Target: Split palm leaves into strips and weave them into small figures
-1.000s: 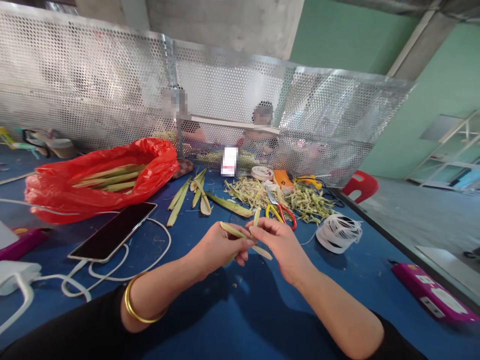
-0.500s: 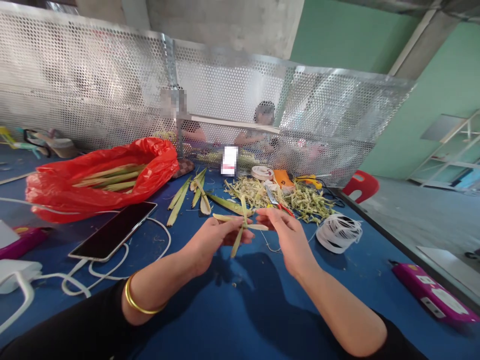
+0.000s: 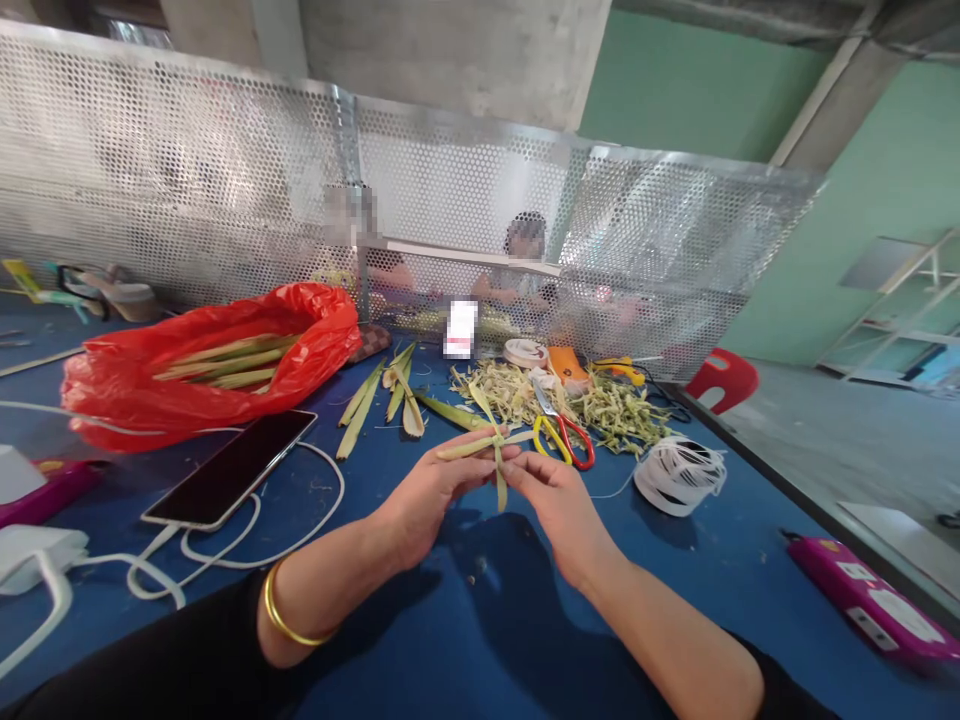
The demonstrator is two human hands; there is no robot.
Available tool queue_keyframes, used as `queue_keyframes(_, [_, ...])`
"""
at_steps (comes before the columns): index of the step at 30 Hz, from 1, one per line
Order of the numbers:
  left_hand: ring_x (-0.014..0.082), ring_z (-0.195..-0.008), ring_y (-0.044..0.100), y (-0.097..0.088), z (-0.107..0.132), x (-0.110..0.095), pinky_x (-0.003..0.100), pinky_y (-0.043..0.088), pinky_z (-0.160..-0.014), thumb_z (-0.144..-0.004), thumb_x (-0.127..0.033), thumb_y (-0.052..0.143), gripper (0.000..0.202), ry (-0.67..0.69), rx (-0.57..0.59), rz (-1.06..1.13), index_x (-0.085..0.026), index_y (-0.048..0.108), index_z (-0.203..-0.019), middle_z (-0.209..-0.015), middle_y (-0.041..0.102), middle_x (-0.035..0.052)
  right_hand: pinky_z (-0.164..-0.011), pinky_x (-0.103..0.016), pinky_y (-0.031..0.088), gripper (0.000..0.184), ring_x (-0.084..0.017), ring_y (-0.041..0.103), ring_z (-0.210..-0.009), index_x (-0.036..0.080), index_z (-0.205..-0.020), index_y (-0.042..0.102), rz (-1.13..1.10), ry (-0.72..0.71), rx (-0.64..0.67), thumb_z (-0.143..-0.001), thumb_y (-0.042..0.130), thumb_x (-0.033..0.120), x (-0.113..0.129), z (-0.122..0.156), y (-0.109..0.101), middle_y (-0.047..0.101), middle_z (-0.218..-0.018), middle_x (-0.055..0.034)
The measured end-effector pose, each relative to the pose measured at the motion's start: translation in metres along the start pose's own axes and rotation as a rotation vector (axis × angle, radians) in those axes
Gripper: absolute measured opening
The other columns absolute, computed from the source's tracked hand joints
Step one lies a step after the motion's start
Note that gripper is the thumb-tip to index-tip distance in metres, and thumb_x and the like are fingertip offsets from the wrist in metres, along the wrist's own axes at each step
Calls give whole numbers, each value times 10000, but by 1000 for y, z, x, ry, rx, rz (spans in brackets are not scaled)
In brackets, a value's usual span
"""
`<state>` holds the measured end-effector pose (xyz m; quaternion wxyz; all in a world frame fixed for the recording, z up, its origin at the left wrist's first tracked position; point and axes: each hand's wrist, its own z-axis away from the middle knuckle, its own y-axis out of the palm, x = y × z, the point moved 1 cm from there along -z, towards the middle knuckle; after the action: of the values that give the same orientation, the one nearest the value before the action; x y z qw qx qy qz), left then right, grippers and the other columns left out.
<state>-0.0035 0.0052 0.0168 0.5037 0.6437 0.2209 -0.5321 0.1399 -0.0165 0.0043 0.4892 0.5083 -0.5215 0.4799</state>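
Sitting between both hands (image 3: pixel 431 487): crossed leaf strips (image 3: pixel 498 440)

The blue tabletop (image 3: pixel 720 560) is bounded at the back by a perforated metal partition (image 3: pixel 465 165), whose sheets are washed with pale glare. Above it, a bare concrete wall (image 3: pixel 450 50) is adjoined by a green wall (image 3: pixel 697 90), crossed at upper right by a concrete beam (image 3: pixel 855 115). On the grey floor (image 3: pixel 806 420), a red plastic chair (image 3: pixel 724 375) and a white rack (image 3: pixel 907 328) are seen.
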Motion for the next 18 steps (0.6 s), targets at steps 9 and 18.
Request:
queue_keyframes(9, [195,-781,672,-10,-4,-14,295,484,-755,-705,-426,695,344,-68,-82,-116,-142,700,-899,-803,732,92,-559,-251,409,211,-128,543,-509,217,-702,490,396,-221,37,-873,469,338,15,1,-11,549,-557,38])
queue_keyframes(18, [139,-571,648,-5,-5,-4,267,491,-642,-596,-296,793,323,-21,-317,-252,-144,712,-869,-680,709,27,-502,-241,348,219,-132,522,-498,226,-689,509,623,-223,77,-863,493,357,9,1,-8,552,-539,32])
